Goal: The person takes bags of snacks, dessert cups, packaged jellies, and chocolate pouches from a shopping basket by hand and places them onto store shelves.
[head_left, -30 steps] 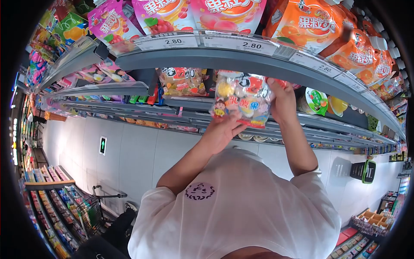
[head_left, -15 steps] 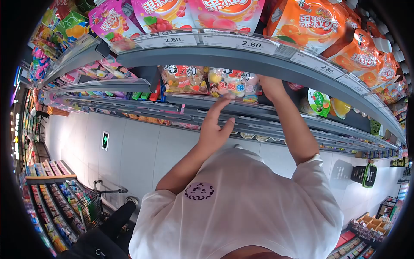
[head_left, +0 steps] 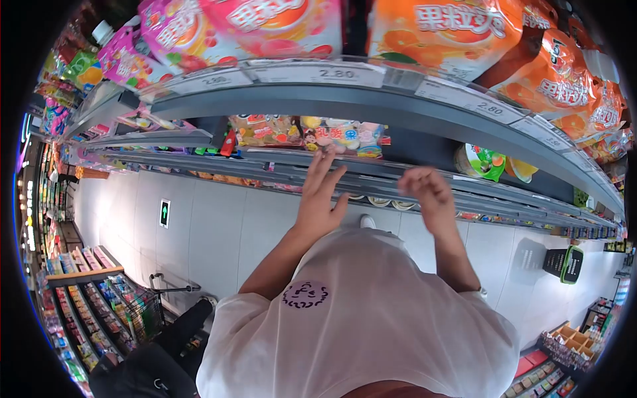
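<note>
My left hand [head_left: 318, 196] is raised at the shelf's front with its fingers stretched out and apart. Its fingertips reach just in front of a clear bag of pastel sweets [head_left: 338, 134] with red lettering; whether they touch it I cannot tell. Left of that bag lies another bag of brownish sweets [head_left: 267, 131]. My right hand [head_left: 430, 196] hangs in front of the shelf edge, loosely curled and slightly blurred, with nothing visible in it. Right of it on the same shelf stands a green-and-white cup pack [head_left: 483, 162] beside a yellow one [head_left: 521, 169].
An upper shelf edge [head_left: 371, 103] with price tags juts out above my hands. Orange pouches [head_left: 444, 30] and pink pouches [head_left: 265, 30] stand on it. A black-and-green basket [head_left: 564, 265] sits on the floor at right. A shopping cart [head_left: 149, 308] and a dark-clothed person [head_left: 142, 368] are at left.
My right hand has come out from the shelf beside the bag of pastel sweets and drawn back toward me. My left hand stays near that bag. The view has shifted slightly.
</note>
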The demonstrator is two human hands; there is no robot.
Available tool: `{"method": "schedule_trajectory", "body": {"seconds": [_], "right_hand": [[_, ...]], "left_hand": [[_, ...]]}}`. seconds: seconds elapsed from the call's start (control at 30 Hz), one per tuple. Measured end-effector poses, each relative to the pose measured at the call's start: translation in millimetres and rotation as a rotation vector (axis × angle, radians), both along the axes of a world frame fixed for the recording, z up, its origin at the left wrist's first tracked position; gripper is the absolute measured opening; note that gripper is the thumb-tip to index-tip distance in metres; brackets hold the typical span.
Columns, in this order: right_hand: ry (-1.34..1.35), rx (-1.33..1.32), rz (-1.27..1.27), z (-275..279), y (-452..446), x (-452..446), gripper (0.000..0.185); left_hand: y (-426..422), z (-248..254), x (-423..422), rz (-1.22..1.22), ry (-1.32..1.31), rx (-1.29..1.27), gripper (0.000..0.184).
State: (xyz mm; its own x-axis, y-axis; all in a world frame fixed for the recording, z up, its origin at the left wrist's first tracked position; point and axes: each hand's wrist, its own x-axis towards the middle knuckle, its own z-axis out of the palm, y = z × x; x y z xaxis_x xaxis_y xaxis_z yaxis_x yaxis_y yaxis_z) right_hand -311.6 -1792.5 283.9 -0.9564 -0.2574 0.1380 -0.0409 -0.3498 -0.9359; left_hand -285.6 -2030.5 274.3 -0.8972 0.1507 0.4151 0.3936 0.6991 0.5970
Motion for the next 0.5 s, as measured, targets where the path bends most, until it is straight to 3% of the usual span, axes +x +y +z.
{"method": "schedule_trajectory", "body": {"seconds": [0.17, 0.3, 0.33, 0.37, 0.43, 0.47, 0.5], "right_hand": [[-0.244, 0.109, 0.190, -42, -5, 25, 0.018], [-0.292, 0.214, 0.252, -105, 2, 28, 0.016], [-0.221, 0.402, 0.280, -124, 10, 28, 0.014], [-0.151, 0.589, 0.306, -147, 17, 30, 0.014], [-0.314, 0.735, 0.326, -221, 40, 37, 0.013], [0.240, 1.026, 0.467, -285, 71, 44, 0.013], [0.847, 1.244, 0.396, -347, 101, 51, 0.014]], "left_hand": [[8, -26, 10, 0.009, 0.017, 0.127, 0.023], [23, -55, 18, -0.103, -0.055, 0.053, 0.022], [27, -69, 18, -0.113, -0.054, 0.051, 0.022], [30, -88, 18, -0.124, -0.324, 0.146, 0.022], [27, -151, 30, -0.115, -0.734, 0.250, 0.023], [18, -200, 37, -0.098, -0.864, 0.262, 0.025], [-2, -256, 50, -0.232, -0.799, -0.064, 0.023]]}}
